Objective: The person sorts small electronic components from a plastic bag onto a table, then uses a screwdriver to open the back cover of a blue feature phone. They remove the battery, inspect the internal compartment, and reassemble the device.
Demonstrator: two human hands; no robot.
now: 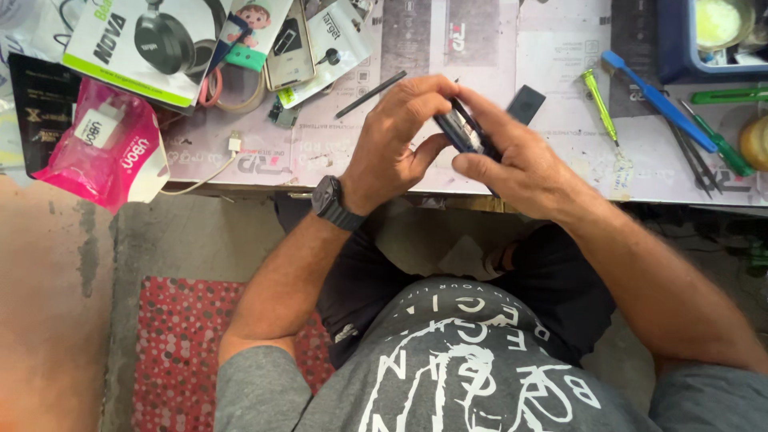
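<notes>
Where the surface [560, 48] begins at the far left, a pink plastic packet [104, 148] lies half over the edge, and beside it is a white and green box [144, 44] with a picture of headphones. A white cable [210, 172] runs from the packet toward the middle, and a thin dark stylus [370, 94] lies slanted just behind the hands.

The left hand [396, 144] has a black wristwatch [334, 204] on its wrist. Its fingers [424, 92] are curled over the top of a small dark device [464, 132], and the thumb presses against the near side, so the fingers pinch the device. The device is a little flat block, dark blue to black, with a pale silver part on the face that shows (the rest is hidden by the fingers). It is held above the near edge of the surface, not resting on it.

The right hand [520, 160] holds the same device from the other side, its fingers closed around the device from behind and below. A small black rectangle [526, 104] lies on the surface just behind this hand.

Further right are a green screwdriver [600, 104], a blue flat tool [660, 100] and dark tweezers [692, 156], well apart from the hands.
</notes>
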